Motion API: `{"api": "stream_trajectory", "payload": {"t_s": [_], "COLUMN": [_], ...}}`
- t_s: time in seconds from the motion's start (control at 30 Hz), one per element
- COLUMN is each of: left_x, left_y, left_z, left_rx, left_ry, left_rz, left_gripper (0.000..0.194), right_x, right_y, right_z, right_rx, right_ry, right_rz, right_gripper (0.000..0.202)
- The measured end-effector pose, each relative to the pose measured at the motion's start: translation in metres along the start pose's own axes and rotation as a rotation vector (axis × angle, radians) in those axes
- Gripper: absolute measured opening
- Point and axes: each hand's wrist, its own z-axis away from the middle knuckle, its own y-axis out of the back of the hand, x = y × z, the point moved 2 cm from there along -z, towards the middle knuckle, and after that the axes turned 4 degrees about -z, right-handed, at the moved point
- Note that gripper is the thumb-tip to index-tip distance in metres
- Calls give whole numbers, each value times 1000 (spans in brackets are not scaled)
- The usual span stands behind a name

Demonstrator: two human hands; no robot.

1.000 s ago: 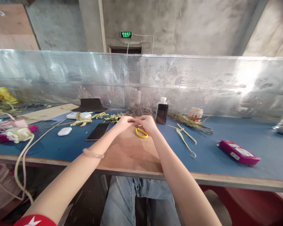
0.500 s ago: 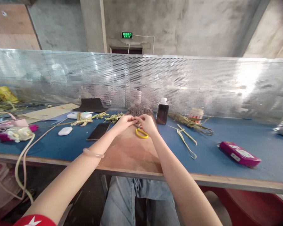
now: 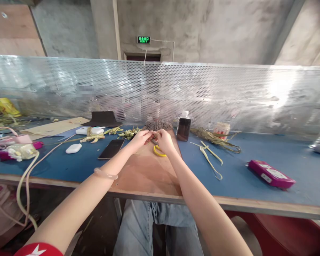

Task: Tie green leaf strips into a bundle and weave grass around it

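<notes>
My left hand (image 3: pixel 143 138) and my right hand (image 3: pixel 163 139) meet over the far part of a brown board (image 3: pixel 149 174), fingers bent and pinched together. Whatever sits between the fingertips is too small to make out. Just behind them lies a heap of grey-brown cord (image 3: pixel 158 125). Below my right hand, partly covered by it, are scissors with a yellow handle (image 3: pixel 158 152) lying on the board. A dark phone (image 3: pixel 111 149) rests left of my left wrist. To the right of my right hand stands a bottle of dark liquid with a white cap (image 3: pixel 184 127).
Dried plant strips (image 3: pixel 218 138) and pale split stalks (image 3: pixel 209 159) lie right, with a magenta box (image 3: pixel 271 174) beyond. On the left are a white earbud case (image 3: pixel 74 148), plant scraps (image 3: pixel 130 133) and cables (image 3: pixel 29 177). A perforated metal screen (image 3: pixel 109 85) closes the table's back.
Both hands stay in nearly the same place. My right hand has shifted slightly left, the fingers have changed their pinch a little, and the scissors' yellow handle shows slightly further left.
</notes>
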Motion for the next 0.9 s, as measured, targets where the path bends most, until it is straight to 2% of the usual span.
{"api": "stream_trajectory", "payload": {"t_s": [0.27, 0.53, 0.63, 0.77, 0.9], "left_x": [2, 6, 11, 19, 22], "left_y": [-2, -2, -8, -25, -45], "left_z": [-1, 0, 3, 15, 32], "left_rx": [41, 113, 118, 21, -95], "left_ry": [-52, -144, -177, -196, -79], "left_rz": [4, -60, -115, -200, -233], "left_gripper": [25, 21, 20, 17, 18], "right_x": [-10, -1, 1, 0, 5], "right_y": [0, 0, 10, 37, 56], "right_z": [5, 2, 4, 23, 48], "right_rx": [-22, -82, -126, -194, -240], "right_ry": [-64, -85, -91, -79, -91], "right_rz": [22, 17, 22, 36, 40], "right_gripper": [16, 23, 24, 22, 17]}}
